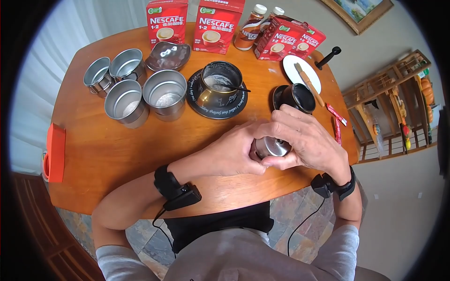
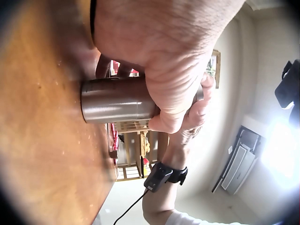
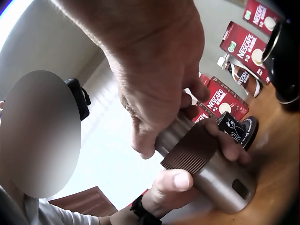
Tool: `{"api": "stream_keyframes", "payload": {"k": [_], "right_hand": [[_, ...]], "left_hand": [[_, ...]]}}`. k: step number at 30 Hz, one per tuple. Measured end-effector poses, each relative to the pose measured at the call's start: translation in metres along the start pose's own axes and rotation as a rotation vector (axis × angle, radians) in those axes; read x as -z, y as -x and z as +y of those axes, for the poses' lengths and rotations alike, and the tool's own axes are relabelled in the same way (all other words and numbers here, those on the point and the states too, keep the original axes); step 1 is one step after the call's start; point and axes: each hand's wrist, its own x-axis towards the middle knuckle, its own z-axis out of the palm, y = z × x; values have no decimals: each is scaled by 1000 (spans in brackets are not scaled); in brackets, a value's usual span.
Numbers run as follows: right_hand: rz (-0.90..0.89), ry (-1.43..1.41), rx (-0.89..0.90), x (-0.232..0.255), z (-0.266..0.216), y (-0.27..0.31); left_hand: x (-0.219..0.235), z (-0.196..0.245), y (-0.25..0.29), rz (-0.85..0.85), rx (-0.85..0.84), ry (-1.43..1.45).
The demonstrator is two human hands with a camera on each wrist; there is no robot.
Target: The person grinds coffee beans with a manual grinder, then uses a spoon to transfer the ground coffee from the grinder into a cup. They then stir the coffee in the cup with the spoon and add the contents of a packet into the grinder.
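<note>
A steel hand coffee grinder (image 1: 273,147) stands near the table's front edge, between my two hands. In the right wrist view its steel body (image 3: 222,183) shows a dark ribbed band and a small dark window low down. My left hand (image 1: 229,152) grips it round the band, thumb on one side and fingers on the other. With curled fingers my right hand (image 1: 307,140) holds the grinder's round steel top from above. The base of the grinder (image 2: 112,105) is right at the tabletop in the left wrist view.
Behind the hands is a black cup (image 1: 300,99) on a saucer. Steel cups (image 1: 164,96) and a black-gold cup (image 1: 213,96) with a spoon stand left. A white plate (image 1: 315,83) with a brush, red sachets (image 1: 337,124) and Nescafe boxes (image 1: 218,28) lie beyond.
</note>
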Motion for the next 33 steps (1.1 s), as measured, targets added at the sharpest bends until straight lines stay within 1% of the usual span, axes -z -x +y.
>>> {"api": "stream_keyframes", "payload": {"k": [4, 6, 7, 10, 11, 13, 14, 15, 16, 18, 19, 21, 22, 24, 25, 28, 30, 32, 33], "right_hand": [[-52, 42, 54, 13, -2, -4], [-65, 36, 65, 24, -4, -6], [-73, 115, 62, 30, -5, -7], [-109, 94, 14, 25, -8, -6], [-34, 128, 37, 18, -10, -7], [-8, 239, 49, 6, -15, -9], [6, 293, 53, 1, -17, -9], [25, 351, 108, -4, -11, -10], [5, 403, 80, -4, -12, -10], [-35, 510, 37, -3, -15, -11], [-19, 555, -46, -6, -20, -10], [19, 646, -218, -15, -33, -7], [10, 617, -230, -15, -34, -6], [-9, 557, -256, -13, -34, -5], [-47, 486, -280, -9, -29, -5], [18, 599, -66, -10, -21, -7], [-13, 535, 140, 2, -10, -13], [-18, 512, 355, 7, 2, -18], [-45, 499, 327, 6, 2, -18]], "left_hand": [[1, -7, -4, -43, -25, 42], [-2, -13, -4, 36, -86, 9], [-3, -13, -5, 73, -117, -6], [-5, -12, -3, 102, -99, 24], [-3, -11, -4, 64, -77, 41], [-2, -9, -5, -10, -29, 79], [1, -7, -5, -43, -2, 8], [4, -4, -4, -82, 23, -65], [6, -3, -5, -121, 45, -141], [-2, -14, -4, 77, -139, -72], [-5, -13, -3, 176, -230, -38], [-5, -10, 0, 166, -165, -57], [-5, -7, 0, 159, -133, -67], [-7, -7, 0, 162, -131, -6], [-7, -9, 0, 168, -131, 27], [-5, -15, -1, 190, -226, -75], [-4, -20, -3, 108, -147, -69], [-2, -5, -4, 57, -70, -64], [1, 5, -3, 19, 45, -12]]}}
